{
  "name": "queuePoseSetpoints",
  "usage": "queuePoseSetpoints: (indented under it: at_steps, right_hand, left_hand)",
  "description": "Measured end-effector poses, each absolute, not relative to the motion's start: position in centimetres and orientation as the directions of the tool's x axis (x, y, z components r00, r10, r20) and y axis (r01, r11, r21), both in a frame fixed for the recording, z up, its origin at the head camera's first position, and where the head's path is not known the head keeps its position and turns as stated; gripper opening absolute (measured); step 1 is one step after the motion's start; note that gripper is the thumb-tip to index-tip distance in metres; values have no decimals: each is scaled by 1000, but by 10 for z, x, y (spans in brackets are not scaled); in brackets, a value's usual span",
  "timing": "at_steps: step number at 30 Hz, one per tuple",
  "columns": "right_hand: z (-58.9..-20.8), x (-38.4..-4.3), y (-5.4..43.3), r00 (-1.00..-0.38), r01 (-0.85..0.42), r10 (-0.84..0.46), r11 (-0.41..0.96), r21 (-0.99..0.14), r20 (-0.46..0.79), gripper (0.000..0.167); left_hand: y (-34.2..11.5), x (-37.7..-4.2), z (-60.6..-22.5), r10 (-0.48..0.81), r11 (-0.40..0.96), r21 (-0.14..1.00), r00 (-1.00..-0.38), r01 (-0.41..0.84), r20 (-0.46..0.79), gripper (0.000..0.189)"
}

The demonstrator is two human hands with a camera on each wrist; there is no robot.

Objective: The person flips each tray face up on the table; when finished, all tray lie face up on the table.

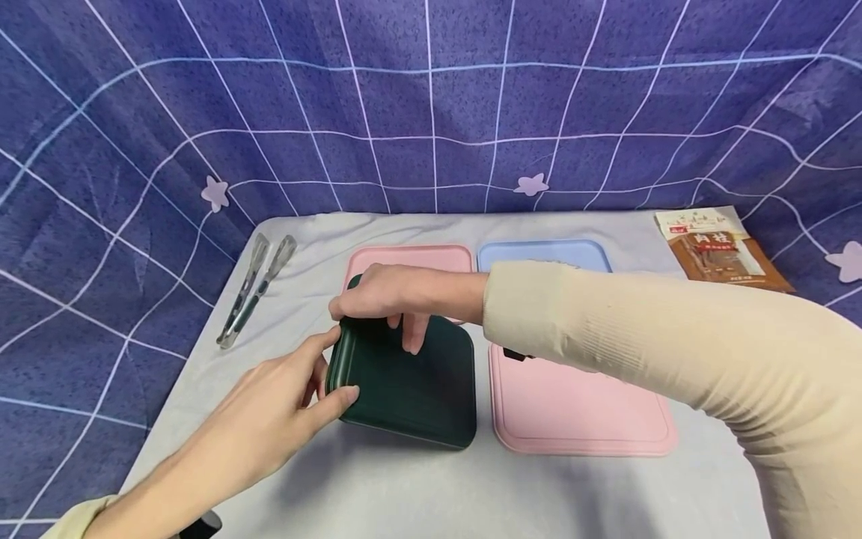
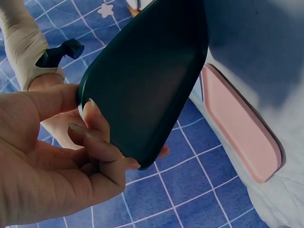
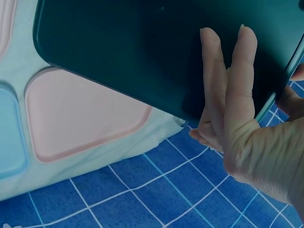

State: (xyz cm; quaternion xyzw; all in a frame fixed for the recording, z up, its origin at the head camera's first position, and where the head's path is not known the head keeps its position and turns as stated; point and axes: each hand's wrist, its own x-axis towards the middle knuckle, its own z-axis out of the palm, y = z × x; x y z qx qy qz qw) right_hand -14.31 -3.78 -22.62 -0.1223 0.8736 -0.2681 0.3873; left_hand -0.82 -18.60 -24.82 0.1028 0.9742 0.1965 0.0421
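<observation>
Both hands hold a dark green rectangular tray [image 1: 417,389], tilted, with one side raised off the white cloth. My left hand [image 1: 269,404] grips its left edge; the thumb lies on the face turned to the head camera, with curled fingers on the other side. Reaching across, my right hand [image 1: 384,293] pinches the far left corner. In the right wrist view two of its fingers [image 3: 241,76] lie against the tray's face while others fold behind the edge. The left wrist view shows the raised rim and recessed inside of the green tray [image 2: 142,90].
Behind the green tray lie a pink tray [image 1: 411,257] and a blue tray [image 1: 545,254], partly covered by the right arm. A larger pink tray [image 1: 579,419] is at the right. Tongs [image 1: 259,288] lie far left, a brown packet [image 1: 723,254] far right. A blue checked curtain [image 1: 431,105] hangs behind.
</observation>
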Motion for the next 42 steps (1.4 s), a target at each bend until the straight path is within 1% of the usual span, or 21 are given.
queuePoseSetpoints:
  at_steps: [5, 8, 10, 12, 14, 16, 20, 23, 24, 26, 27, 31, 33, 35, 37, 39, 42]
  right_hand:
    - [-225, -141, -35, -674, 8, -416, 822, -569, -611, 38]
    - [-222, -138, -29, -666, 14, -423, 817, -577, -615, 39]
    - [-219, -136, -23, -664, 11, -432, 811, -585, -611, 42]
    - [-217, -134, -14, -663, 19, -441, 798, -603, -605, 43]
    - [-215, -133, -6, -661, 29, -455, 780, -625, -597, 43]
    - [-213, -132, 4, -659, 48, -465, 758, -650, -591, 40]
    - [-210, -132, 25, -659, 84, -487, 710, -699, -573, 35]
    - [-207, -134, 42, -653, 92, -515, 674, -733, -556, 36]
    - [-206, -135, 47, -649, 96, -523, 665, -741, -553, 38]
    - [-203, -137, 60, -644, 101, -529, 657, -747, -552, 50]
    - [-202, -138, 67, -643, 102, -530, 656, -748, -553, 53]
    - [-197, -140, 94, -645, 95, -524, 667, -739, -556, 68]
    - [-195, -141, 108, -646, 79, -524, 677, -731, -555, 68]
    - [-194, -143, 122, -647, 75, -521, 683, -726, -557, 74]
    - [-196, -146, 136, -653, 82, -515, 682, -727, -556, 74]
    - [-199, -149, 149, -656, 107, -517, 658, -745, -551, 74]
    - [-211, -153, 161, -661, 159, -534, 587, -794, -527, 74]
  left_hand:
    - [-181, -7, -247, 226, 897, 392, -974, 203, -12, 63]
    - [-182, -5, -244, 279, 871, 427, -960, 241, -26, 71]
    - [-186, -4, -241, 361, 834, 466, -931, 296, -54, 79]
    - [-193, -4, -236, 449, 792, 501, -889, 350, -88, 83]
    - [-201, -5, -233, 509, 761, 522, -854, 385, -113, 81]
    - [-209, -9, -232, 536, 752, 522, -835, 402, -129, 75]
    - [-219, -22, -242, 527, 754, 565, -822, 335, -215, 70]
    - [-226, -33, -254, 515, 751, 603, -810, 270, -279, 71]
    - [-229, -37, -258, 508, 753, 610, -809, 249, -296, 71]
    - [-233, -43, -266, 498, 742, 641, -803, 199, -328, 70]
    - [-234, -46, -270, 499, 731, 660, -796, 175, -341, 70]
    - [-237, -52, -288, 510, 691, 720, -753, 71, -416, 70]
    - [-237, -51, -295, 509, 685, 728, -738, 37, -442, 70]
    - [-238, -50, -302, 500, 686, 727, -736, 16, -456, 69]
    - [-240, -50, -309, 491, 682, 731, -742, 1, -457, 68]
    - [-243, -50, -317, 484, 666, 745, -746, -24, -457, 68]
    - [-249, -53, -331, 485, 609, 788, -743, -91, -461, 73]
